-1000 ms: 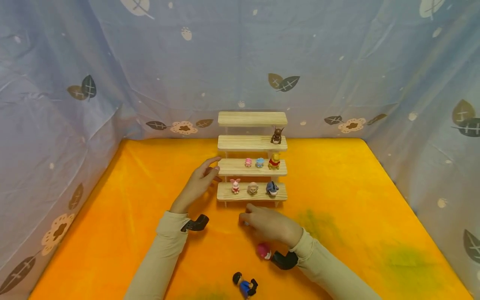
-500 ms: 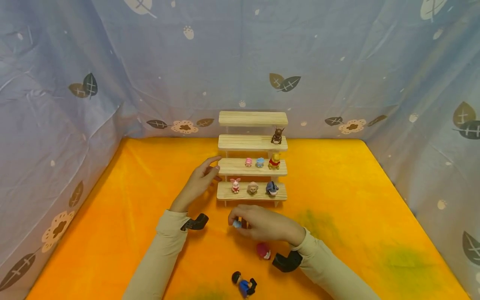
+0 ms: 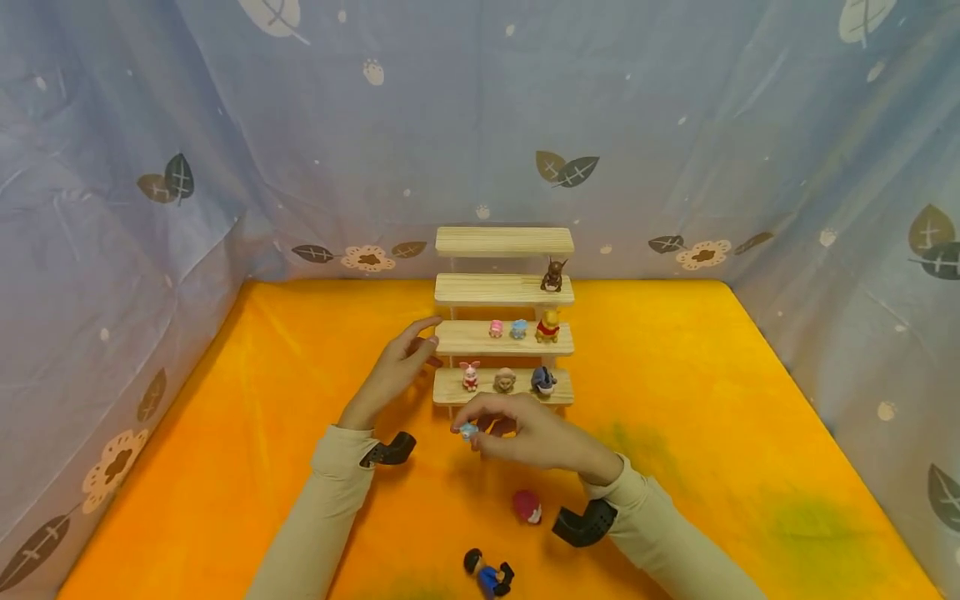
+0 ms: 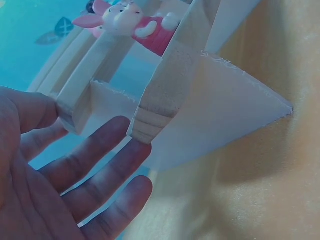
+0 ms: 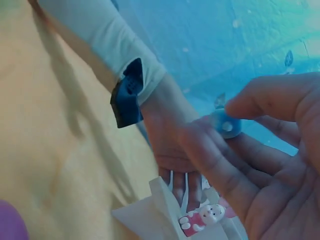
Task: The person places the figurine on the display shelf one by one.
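My right hand (image 3: 525, 429) pinches a small light-blue figurine (image 3: 468, 431) between thumb and forefinger, just in front of the bottom step of a wooden tiered display shelf (image 3: 480, 289). Its details are blurred in the right wrist view, where the blue figurine (image 5: 227, 125) sits between the fingertips. My left hand (image 3: 393, 371) is at the shelf's left end, fingers spread and fairly straight. In the left wrist view, the left hand (image 4: 75, 185) touches the ends of the steps with thumb and fingertips. A pink piglet figurine (image 3: 470, 377) sits near that end on the bottom step.
Beside the piglet are a tan figurine (image 3: 505, 381) and a blue-grey donkey (image 3: 543, 381). Higher up are a pink figurine (image 3: 496, 328), a blue one (image 3: 519, 329), a yellow bear (image 3: 548, 327) and a brown figurine (image 3: 552, 275). A magenta figurine (image 3: 527, 506) and black-capped figure (image 3: 489, 572) lie nearer.
My right hand has lifted the light-blue figurine off the cloth and moved slightly left and up toward the shelf. The left hand has stayed at the shelf's left end.
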Tool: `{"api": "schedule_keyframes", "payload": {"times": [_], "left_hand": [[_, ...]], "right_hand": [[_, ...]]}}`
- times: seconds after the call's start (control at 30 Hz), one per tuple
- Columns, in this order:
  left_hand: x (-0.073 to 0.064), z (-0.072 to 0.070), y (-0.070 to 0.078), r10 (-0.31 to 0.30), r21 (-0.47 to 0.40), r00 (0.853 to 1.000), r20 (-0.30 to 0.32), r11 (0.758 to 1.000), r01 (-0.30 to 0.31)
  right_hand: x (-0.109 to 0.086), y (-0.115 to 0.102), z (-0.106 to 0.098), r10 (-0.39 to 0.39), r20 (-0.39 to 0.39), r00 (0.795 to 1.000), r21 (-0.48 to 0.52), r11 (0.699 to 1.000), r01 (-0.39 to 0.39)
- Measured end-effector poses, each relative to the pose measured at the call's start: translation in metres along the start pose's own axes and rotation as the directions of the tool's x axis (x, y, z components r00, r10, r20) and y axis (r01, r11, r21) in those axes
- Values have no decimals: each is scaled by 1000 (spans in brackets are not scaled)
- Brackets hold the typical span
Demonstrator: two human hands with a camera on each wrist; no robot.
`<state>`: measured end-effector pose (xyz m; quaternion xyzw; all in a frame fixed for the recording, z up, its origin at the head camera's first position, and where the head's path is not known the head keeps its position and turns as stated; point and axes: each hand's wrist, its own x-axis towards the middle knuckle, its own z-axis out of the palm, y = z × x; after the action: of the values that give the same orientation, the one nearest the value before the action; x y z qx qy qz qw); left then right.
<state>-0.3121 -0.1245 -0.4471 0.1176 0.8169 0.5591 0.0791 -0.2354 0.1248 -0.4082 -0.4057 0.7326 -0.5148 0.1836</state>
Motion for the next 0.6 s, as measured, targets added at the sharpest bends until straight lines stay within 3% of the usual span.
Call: {"api": "schedule_keyframes", "payload": {"times": [0.13, 0.3, 0.43, 0.6], "left_hand": [[-2, 0, 0, -7, -6, 1000, -6, 1000, 6], [-1, -1, 3, -2, -7, 1000, -1, 1000, 2], [-1, -1, 4, -2, -5, 1000, -5, 1000, 2], [-2, 1, 2, -7, -2, 1000, -3, 1000, 7]], "right_hand": [[1, 4, -1, -40, -65, 997, 95, 994, 46], [2, 3, -4, -87, -128, 988, 228, 967, 115], [3, -1, -6, -68, -191, 979, 326, 937, 129], [0, -3, -9, 0, -217, 976, 441, 892, 98]]}}
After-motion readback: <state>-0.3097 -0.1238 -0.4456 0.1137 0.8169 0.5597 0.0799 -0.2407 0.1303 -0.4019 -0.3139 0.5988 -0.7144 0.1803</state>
